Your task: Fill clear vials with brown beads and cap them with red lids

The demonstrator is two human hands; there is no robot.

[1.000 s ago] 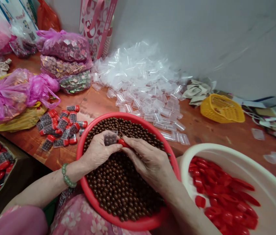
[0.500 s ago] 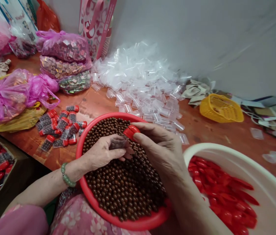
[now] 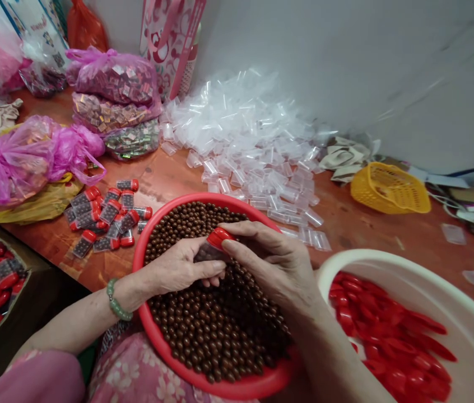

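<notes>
My left hand [image 3: 184,260] is closed round a small clear plastic container [image 3: 208,253] filled with dark balls, tilted with its mouth up to the right. Between the thumb and fingers of my right hand [image 3: 273,263] is a red cap [image 3: 219,237], which meets the container's mouth; whether it is seated cannot be made out. Both hands are above a red basin [image 3: 139,263] full of shiny brown balls [image 3: 212,330]. To the right, a white tub [image 3: 329,268] holds loose red caps [image 3: 392,330].
Capped filled containers [image 3: 108,212] lie on the table [image 3: 161,173] left of the basin; more fill a cardboard box [image 3: 27,291]. Behind the basin spreads a heap of clear empty containers [image 3: 249,129]. Pink bags [image 3: 113,78] stand at the back left, a yellow basket [image 3: 388,190] at the right.
My right hand drew the red cap away from the container and turned it. Now it has brought the cap back against the container's mouth. My left hand keeps its hold.
</notes>
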